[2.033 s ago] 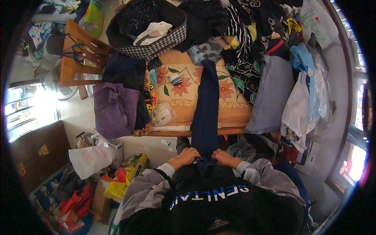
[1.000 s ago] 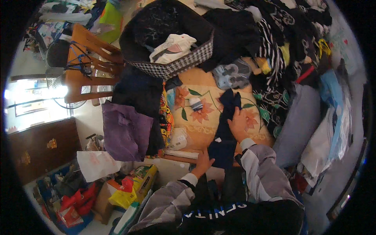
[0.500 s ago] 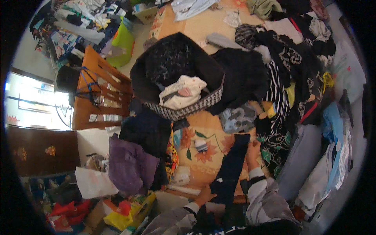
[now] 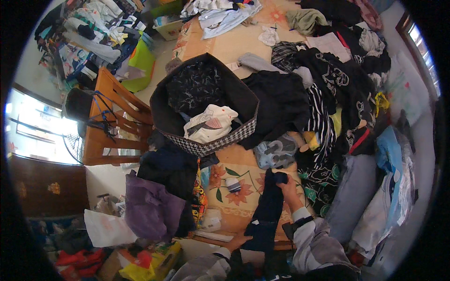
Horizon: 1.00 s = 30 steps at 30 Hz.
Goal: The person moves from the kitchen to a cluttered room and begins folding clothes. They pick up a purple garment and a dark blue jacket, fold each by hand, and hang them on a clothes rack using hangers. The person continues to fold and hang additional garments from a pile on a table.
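A long, narrow, dark navy folded garment [image 4: 265, 210] lies over the near edge of the table, with a small white tag on it. My right hand [image 4: 289, 187] grips its far end, fingers closed, where a bit of the cloth turns over. Lower down, my left hand [image 4: 238, 241] pinches the near left edge of the garment. Beyond them stands an open dark fabric box [image 4: 204, 149] with a houndstooth front, holding a white printed garment [image 4: 211, 124] and a black patterned one [image 4: 194, 86].
Heaped clothes [image 4: 344, 75] cover the table's right side. A clear plastic bag [image 4: 275, 152] and a small striped bundle [image 4: 233, 185] lie on the floral cloth [image 4: 225, 206]. Purple cloth [image 4: 152, 206] hangs at left, near a wooden chair [image 4: 115, 122]. A green tub [image 4: 140, 68] stands behind.
The far end of the navy garment, flat before, is now turned over at my right hand. Both hands still hold the garment. The whole view has shifted slightly.
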Available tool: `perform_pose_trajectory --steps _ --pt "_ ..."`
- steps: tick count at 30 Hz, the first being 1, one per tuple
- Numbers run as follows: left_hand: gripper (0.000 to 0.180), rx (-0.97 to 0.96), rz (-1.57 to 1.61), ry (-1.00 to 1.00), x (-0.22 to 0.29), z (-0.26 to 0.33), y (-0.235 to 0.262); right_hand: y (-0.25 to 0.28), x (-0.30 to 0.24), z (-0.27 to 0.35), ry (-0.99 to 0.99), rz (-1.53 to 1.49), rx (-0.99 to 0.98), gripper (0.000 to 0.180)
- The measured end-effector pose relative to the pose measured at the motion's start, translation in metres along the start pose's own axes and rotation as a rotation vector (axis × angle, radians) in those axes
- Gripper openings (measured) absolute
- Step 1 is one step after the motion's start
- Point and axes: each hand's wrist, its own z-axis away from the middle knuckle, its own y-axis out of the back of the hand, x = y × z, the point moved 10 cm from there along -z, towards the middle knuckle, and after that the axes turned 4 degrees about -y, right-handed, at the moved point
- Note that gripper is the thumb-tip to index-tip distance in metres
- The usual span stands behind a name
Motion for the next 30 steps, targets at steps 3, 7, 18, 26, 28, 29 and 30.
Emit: perform_pose_trajectory --steps 3,7,18,26,28,29,30 --pt "0.051 0.075 -0.093 0.059 -0.019 -0.004 0.010 -0.005 -0.034 0.049 0.047 0.113 -0.113 0.033" --pt "0.047 0.041 -0.144 0.253 -0.068 -0.019 0.022 -0.031 -0.084 0.166 0.448 0.169 -0.419 0.041" --pt "0.053 0.000 0.310 0.078 -0.052 -0.010 0.017 -0.019 0.055 0.286 0.296 0.689 -0.306 0.053" --pt "0.096 0.094 -0.434 -0.318 0.029 0.008 -0.015 -0.013 0.119 0.258 -0.246 -0.033 -0.058 0.060" --pt "0.078 -0.060 -0.133 -0.089 0.005 0.010 -0.027 -0.022 0.101 0.262 -0.213 -0.038 -0.208 0.062" --pt "0.069 -0.080 -0.101 0.072 -0.011 0.020 -0.027 -0.025 0.115 0.269 -0.474 -0.148 -0.245 0.061" --pt "0.063 -0.142 0.024 0.170 -0.020 0.024 -0.033 -0.027 0.122 0.283 -0.679 -0.276 -0.302 0.061"
